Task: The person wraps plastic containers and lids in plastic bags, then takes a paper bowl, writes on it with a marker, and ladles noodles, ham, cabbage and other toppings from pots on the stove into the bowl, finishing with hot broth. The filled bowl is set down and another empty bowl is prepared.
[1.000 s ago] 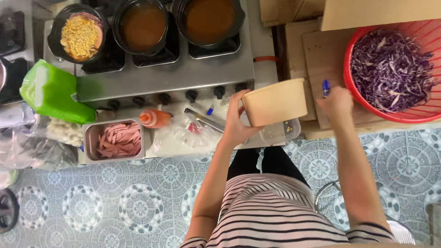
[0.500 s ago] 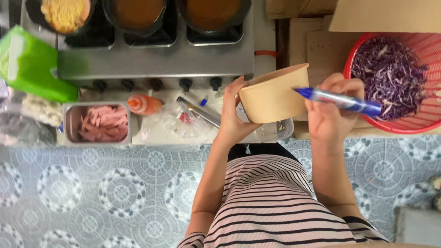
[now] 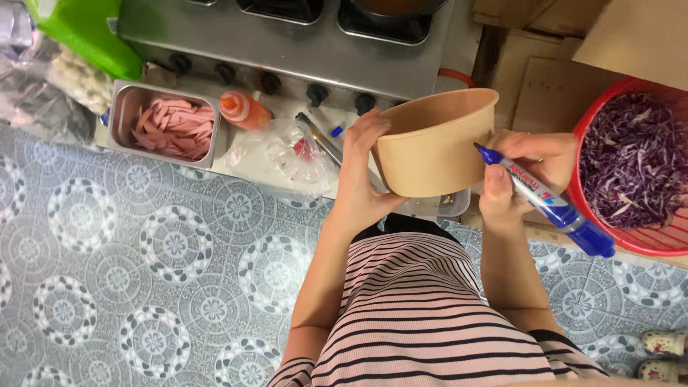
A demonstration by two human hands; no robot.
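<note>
Your left hand [image 3: 362, 175] grips the tan paper bowl [image 3: 437, 143] by its side wall, tilted above the tabletop [image 3: 251, 154] edge, while your right hand [image 3: 519, 175] pinches a blue marker [image 3: 545, 201], tip on the bowl. The bowl looks light and thin-walled — hold it broadly, since a hard squeeze would likely buckle it.

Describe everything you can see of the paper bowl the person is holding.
The paper bowl is plain tan, round, with a rolled rim and slightly tapered wall; it looks like kraft card. It is held above the counter edge, tilted on its side with the opening facing away, so its inside is hidden. The left hand grips its left side. The right hand holds a blue marker whose tip meets the bowl's right wall.
</note>
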